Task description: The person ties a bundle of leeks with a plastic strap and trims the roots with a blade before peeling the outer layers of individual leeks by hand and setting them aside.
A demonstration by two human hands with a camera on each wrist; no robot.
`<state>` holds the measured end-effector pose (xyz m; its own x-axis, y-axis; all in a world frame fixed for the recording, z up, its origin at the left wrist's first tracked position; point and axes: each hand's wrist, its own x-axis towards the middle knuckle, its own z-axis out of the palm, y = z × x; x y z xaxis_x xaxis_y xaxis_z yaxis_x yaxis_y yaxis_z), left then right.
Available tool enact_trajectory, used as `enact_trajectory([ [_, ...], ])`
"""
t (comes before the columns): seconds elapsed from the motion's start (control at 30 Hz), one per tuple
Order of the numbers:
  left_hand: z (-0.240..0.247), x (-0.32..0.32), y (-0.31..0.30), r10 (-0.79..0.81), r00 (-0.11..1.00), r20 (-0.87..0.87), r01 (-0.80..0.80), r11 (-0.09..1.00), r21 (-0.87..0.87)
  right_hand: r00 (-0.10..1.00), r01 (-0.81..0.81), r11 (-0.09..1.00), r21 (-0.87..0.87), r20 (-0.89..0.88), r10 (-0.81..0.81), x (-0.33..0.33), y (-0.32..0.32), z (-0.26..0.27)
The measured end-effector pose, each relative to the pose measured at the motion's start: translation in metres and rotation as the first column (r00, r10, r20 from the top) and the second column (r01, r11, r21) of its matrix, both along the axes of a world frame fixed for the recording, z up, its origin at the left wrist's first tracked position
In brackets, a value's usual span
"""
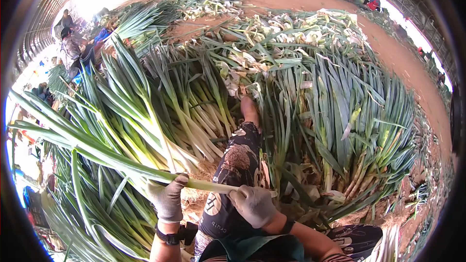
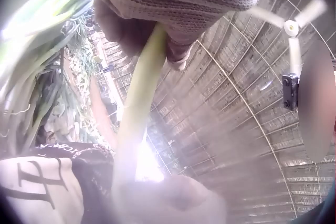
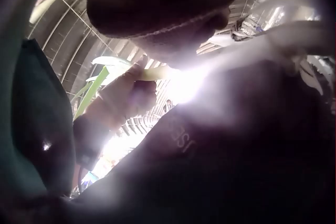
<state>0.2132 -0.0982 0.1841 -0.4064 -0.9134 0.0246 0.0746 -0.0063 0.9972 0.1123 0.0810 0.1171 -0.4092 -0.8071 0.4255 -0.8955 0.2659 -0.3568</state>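
Observation:
A long green onion (image 1: 116,162) slants across in front of me, its green leaves reaching up to the left and its pale end toward the right. My left hand (image 1: 167,198), in a pale knit glove, grips it around the middle of the stalk. Near the white end, my gloved right hand (image 1: 255,206) holds the same onion; its roots are mostly hidden behind that hand. From the left wrist, the pale stalk (image 2: 139,98) runs from the left hand's fingers down to the blurred right hand (image 2: 181,200). The right wrist view is dark, with the left hand (image 3: 123,98) beyond.
Piles of green onions lean at the left (image 1: 141,116) and right (image 1: 349,116) of my outstretched leg (image 1: 235,165). Stripped leaves (image 1: 291,34) lie heaped ahead, beside a bare dirt path (image 1: 388,53). Other people (image 1: 73,48) sit at the far left under the arched roof.

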Motion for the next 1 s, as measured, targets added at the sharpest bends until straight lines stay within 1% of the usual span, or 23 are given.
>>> enact_trajectory([
  [0.13, -0.012, -0.001, -0.003, 0.025, 0.999, -0.022, -0.026, 0.999, -0.027, 0.997, -0.048, 0.999, 0.015, -0.061, 0.049, 0.000, 0.004, -0.001],
  [0.2, -0.024, 0.001, -0.009, 0.045, 0.998, -0.036, -0.047, 0.998, -0.045, 0.983, -0.146, 0.989, 0.027, -0.105, 0.148, -0.005, 0.013, -0.013],
  [0.23, -0.023, 0.000, -0.010, 0.057, 0.997, -0.046, -0.059, 0.997, -0.048, 0.972, -0.195, 0.980, 0.035, -0.126, 0.198, -0.007, 0.021, -0.019],
  [0.3, -0.018, -0.003, -0.011, 0.077, 0.995, -0.064, -0.081, 0.996, -0.049, 0.997, -0.058, 0.996, 0.073, 0.051, 0.054, -0.006, 0.043, -0.021],
  [0.33, -0.018, -0.003, -0.010, 0.058, 0.997, -0.051, -0.060, 0.997, -0.044, 0.990, 0.009, 0.995, 0.102, 0.136, -0.023, -0.008, 0.056, -0.019],
  [0.37, -0.019, -0.003, -0.010, 0.061, 0.997, -0.048, -0.064, 0.997, -0.045, 1.000, 0.010, 0.969, 0.248, 0.026, -0.017, -0.012, 0.069, -0.015],
  [0.43, -0.023, -0.002, -0.010, 0.066, 0.997, -0.037, -0.068, 0.997, -0.045, 0.983, 0.058, 0.853, 0.518, -0.181, 0.043, -0.024, 0.103, -0.009],
  [0.47, -0.025, -0.001, -0.011, 0.093, 0.995, -0.037, -0.095, 0.993, -0.072, 0.976, 0.147, 0.738, 0.658, -0.217, -0.001, -0.032, 0.124, -0.023],
  [0.5, -0.027, 0.000, -0.015, 0.116, 0.992, -0.040, -0.120, 0.988, -0.098, 0.964, 0.234, 0.592, 0.772, -0.263, -0.038, -0.043, 0.149, -0.044],
  [0.53, -0.028, 0.002, -0.020, 0.143, 0.988, -0.058, -0.147, 0.985, -0.090, 0.969, 0.247, 0.454, 0.856, -0.223, -0.105, -0.056, 0.181, -0.063],
  [0.57, -0.019, 0.002, -0.021, 0.136, 0.988, -0.067, -0.142, 0.985, -0.096, 0.969, 0.232, 0.422, 0.876, -0.170, -0.181, -0.065, 0.190, -0.064],
  [0.6, -0.021, 0.004, -0.028, 0.128, 0.991, -0.043, -0.133, 0.983, -0.129, 0.958, 0.220, 0.391, 0.894, -0.122, -0.259, -0.072, 0.189, -0.052],
  [0.63, -0.023, 0.009, -0.032, 0.115, 0.993, -0.004, -0.114, 0.980, -0.161, 0.939, 0.196, 0.466, 0.863, -0.027, -0.343, -0.071, 0.190, -0.042],
  [0.67, -0.024, 0.011, -0.028, 0.107, 0.994, -0.002, -0.106, 0.983, -0.150, 0.901, 0.183, 0.534, 0.825, 0.076, -0.427, -0.065, 0.183, -0.017],
  [0.7, -0.022, 0.008, -0.025, 0.096, 0.995, -0.014, -0.097, 0.985, -0.143, 0.933, 0.165, 0.711, 0.683, 0.125, -0.337, -0.058, 0.166, 0.008],
  [0.73, -0.020, 0.006, -0.022, 0.088, 0.996, -0.027, -0.091, 0.986, -0.138, 0.961, 0.130, 0.854, 0.504, 0.147, -0.233, -0.050, 0.143, 0.029],
  [0.77, -0.020, 0.004, -0.021, 0.086, 0.996, -0.020, -0.088, 0.986, -0.140, 0.957, 0.127, 0.924, 0.361, 0.200, -0.210, -0.041, 0.117, 0.044],
  [0.8, -0.021, 0.003, -0.020, 0.089, 0.996, -0.013, -0.090, 0.985, -0.145, 0.953, 0.123, 0.971, 0.205, 0.249, -0.173, -0.033, 0.095, 0.051],
  [0.83, -0.022, 0.003, -0.021, 0.094, 0.996, -0.004, -0.093, 0.984, -0.150, 0.961, 0.054, 0.984, 0.171, 0.257, -0.098, -0.030, 0.082, 0.043],
  [0.9, -0.023, 0.007, -0.024, 0.082, 0.996, -0.015, -0.084, 0.984, -0.159, 0.963, -0.083, 0.991, 0.106, 0.264, 0.052, -0.036, 0.062, 0.011],
  [1.0, -0.015, 0.012, -0.027, 0.107, 0.994, -0.026, -0.110, 0.976, -0.187, 0.975, 0.029, 0.990, 0.141, 0.216, -0.059, -0.049, 0.079, -0.030],
])
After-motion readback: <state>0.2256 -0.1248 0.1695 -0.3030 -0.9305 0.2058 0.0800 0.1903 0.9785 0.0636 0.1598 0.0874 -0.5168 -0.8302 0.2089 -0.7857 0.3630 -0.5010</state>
